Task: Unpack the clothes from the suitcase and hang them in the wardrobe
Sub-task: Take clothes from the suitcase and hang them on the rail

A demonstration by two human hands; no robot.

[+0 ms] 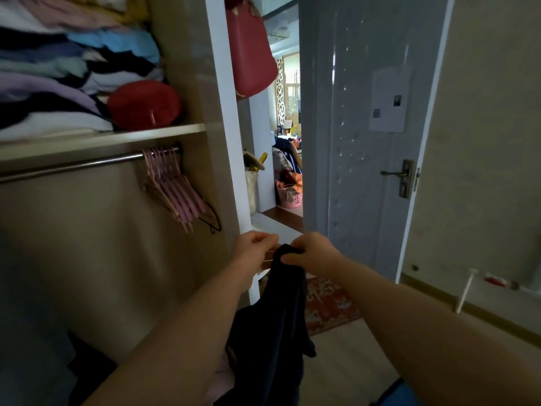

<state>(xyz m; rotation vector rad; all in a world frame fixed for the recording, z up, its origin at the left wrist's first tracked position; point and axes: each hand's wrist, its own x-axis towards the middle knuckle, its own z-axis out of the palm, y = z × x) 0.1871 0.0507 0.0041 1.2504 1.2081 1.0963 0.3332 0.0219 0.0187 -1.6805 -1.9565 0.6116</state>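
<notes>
A dark navy garment (278, 317) hangs down in front of me, in front of the open wardrobe. My right hand (310, 252) pinches its top edge. Just to the left, my left hand (254, 244) is closed on a thin pale hanger (270, 253) that is mostly hidden by fingers and cloth. The wardrobe's metal rail (73, 165) runs across the upper left, and a bunch of pink hangers (175, 186) hangs at its right end. The suitcase is out of view.
Folded clothes (58, 68) and a red round lid-like object (143, 104) fill the shelf above the rail. A red bag (248, 54) hangs on the wardrobe side panel (225, 142). The grey door (366, 142) stands open right of it; a patterned rug (330, 306) lies below.
</notes>
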